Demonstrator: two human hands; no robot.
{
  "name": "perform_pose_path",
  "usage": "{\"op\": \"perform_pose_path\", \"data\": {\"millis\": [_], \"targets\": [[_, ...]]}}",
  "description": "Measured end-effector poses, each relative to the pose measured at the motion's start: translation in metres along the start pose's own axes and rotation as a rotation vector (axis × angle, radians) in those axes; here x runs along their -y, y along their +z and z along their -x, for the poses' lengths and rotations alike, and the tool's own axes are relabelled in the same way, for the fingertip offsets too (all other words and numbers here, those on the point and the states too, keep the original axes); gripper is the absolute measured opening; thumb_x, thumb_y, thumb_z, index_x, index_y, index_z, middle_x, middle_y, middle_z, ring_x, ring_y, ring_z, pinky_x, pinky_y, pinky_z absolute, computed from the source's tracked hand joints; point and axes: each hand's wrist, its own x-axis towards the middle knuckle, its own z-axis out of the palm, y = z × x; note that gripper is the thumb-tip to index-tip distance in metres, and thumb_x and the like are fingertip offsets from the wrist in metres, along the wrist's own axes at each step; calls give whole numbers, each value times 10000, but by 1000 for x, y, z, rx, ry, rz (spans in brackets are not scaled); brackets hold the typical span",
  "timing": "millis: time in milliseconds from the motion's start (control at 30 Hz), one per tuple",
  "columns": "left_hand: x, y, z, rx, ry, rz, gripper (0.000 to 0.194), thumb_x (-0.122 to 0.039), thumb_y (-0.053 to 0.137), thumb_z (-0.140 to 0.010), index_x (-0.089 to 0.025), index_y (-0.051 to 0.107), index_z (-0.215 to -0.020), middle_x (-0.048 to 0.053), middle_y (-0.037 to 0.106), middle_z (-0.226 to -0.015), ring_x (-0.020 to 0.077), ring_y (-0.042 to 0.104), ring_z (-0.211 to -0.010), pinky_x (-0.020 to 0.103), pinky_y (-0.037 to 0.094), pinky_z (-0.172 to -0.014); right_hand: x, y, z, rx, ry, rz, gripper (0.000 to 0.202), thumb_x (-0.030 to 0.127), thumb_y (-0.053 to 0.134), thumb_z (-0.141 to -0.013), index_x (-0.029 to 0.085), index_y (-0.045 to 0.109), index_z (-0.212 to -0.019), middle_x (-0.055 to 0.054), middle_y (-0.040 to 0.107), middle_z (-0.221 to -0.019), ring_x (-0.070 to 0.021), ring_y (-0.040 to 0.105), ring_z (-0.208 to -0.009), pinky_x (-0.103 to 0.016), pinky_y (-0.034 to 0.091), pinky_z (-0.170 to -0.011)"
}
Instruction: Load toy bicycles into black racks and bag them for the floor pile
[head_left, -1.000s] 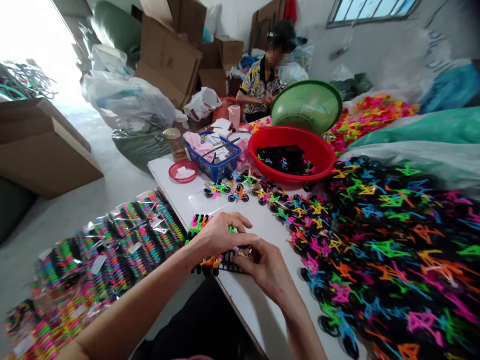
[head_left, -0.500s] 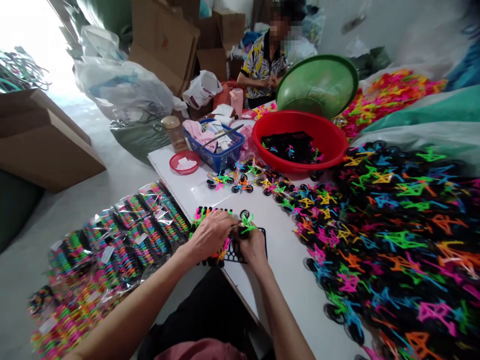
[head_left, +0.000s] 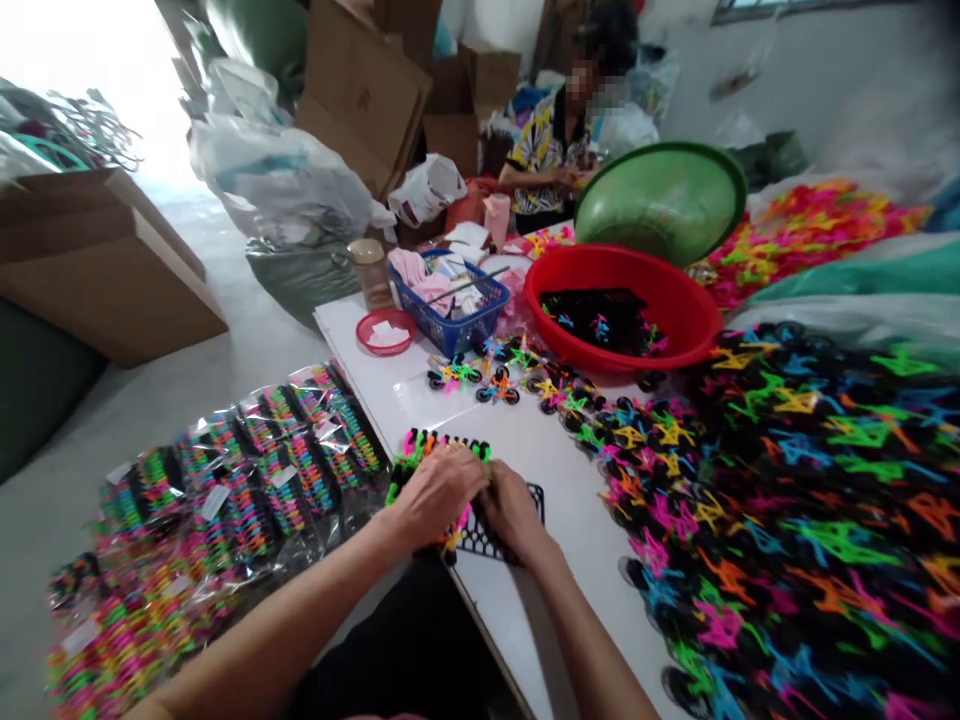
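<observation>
My left hand (head_left: 442, 490) lies over a row of small plastic toy bicycles (head_left: 431, 440) in pink, green and other colours. They stand packed on a black plastic grid (head_left: 499, 535) at the table's near edge. Close beside it, my right hand (head_left: 516, 508) is closed, its fingertips meeting those of my left hand. Both seem closed on a green toy bicycle, mostly hidden by the fingers. The right part of the grid shows bare holes under and beside my right hand.
Loose toy bicycles (head_left: 825, 500) heap up at the right. Behind are a red basin (head_left: 540, 310), a tilted green basin (head_left: 652, 190), a blue basket (head_left: 450, 335) and a small red basket (head_left: 385, 345). Bagged toy bicycles (head_left: 255, 480) lie left, below the table. A co-worker (head_left: 540, 150) sits opposite.
The green toy bicycle, upright in my right fingers before, has come down among the row on the grid and is now mostly covered by my hands. The view has shifted slightly.
</observation>
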Motion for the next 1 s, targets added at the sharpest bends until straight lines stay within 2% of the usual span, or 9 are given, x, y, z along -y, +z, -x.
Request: {"op": "perform_pose_path", "data": {"millis": [100, 200, 300, 400, 600, 700, 800, 900, 1000], "targets": [[0, 3, 4, 14, 34, -19, 222, -164, 394, -926, -155, 612, -886, 44, 617, -831, 175, 552, -818, 320, 434, -810, -12, -31, -36, 102, -48, -50, 155, 161, 457, -829, 150, 611, -843, -8, 599, -713, -138, 551, -666, -231, 428, -633], [0, 7, 7, 1, 2, -12, 199, -148, 398, -917, -156, 593, -879, 43, 602, -841, 173, 536, -813, 313, 438, -799, 1, -54, -102, -97, -112, 215, 278, 105, 440, -836, 161, 606, -1052, -70, 614, -1001, -156, 568, -865, -256, 426, -760], [1, 10, 8, -7, -11, 2, 193, -123, 391, -910, -172, 577, -891, 32, 587, -839, 169, 523, -806, 307, 438, -785, 25, -52, -164, -98, -219, 479, 420, 57, 454, -820, 212, 549, -1198, -92, 531, -1209, -190, 508, -1052, -290, 393, -852], [1, 10, 8, 0, -9, -6, 182, -108, 392, -901, -184, 557, -911, 23, 570, -846, 169, 512, -810, 310, 435, -789, 38, -39, -189, -29, -292, 549, 442, 72, 546, -785, 257, 559, -1186, -68, 544, -1190, -217, 469, -1109, -346, 359, -914], [-2, 9, 6, 32, 11, -47, 156, -126, 399, -905, -173, 548, -902, 38, 564, -883, 187, 513, -841, 352, 435, -829, 7, -62, -118, -30, -309, 726, 246, 65, 460, -836, 154, 629, -991, -138, 587, -1077, -253, 469, -1067, -424, 303, -977], [1, 7, 2, 42, 42, -34, 169, -124, 401, -909, -161, 563, -874, 45, 571, -861, 187, 522, -831, 368, 435, -844, -18, -77, -59, -116, -158, 871, 326, 47, 436, -831, 137, 586, -1107, -152, 546, -1180, -275, 437, -1118, -467, 237, -1020], [5, 4, -2, 48, 41, -8, 191, -111, 393, -908, -151, 578, -889, 54, 578, -860, 188, 528, -833, 364, 440, -836, -34, -83, -13, -48, 71, 856, 441, 119, 555, -781, 116, 518, -1220, -171, 498, -1242, -299, 456, -1101, -459, 306, -966], [8, 2, -3, 30, 48, -9, 201, -116, 391, -907, -154, 588, -921, 57, 576, -856, 190, 532, -848, 363, 438, -840, -37, -93, 4, 86, 184, 668, 396, 241, 594, -791, 149, 555, -1174, -136, 557, -1104, -258, 530, -983, -360, 407, -823], [6, 0, 2, 13, 67, -9, 224, -119, 375, -915, -163, 589, -964, 49, 579, -849, 178, 534, -843, 342, 437, -833, -26, -103, -15, 16, 229, 552, 235, 225, 480, -871, 174, 616, -1056, -96, 592, -948, -205, 566, -887, -293, 413, -755]]}}
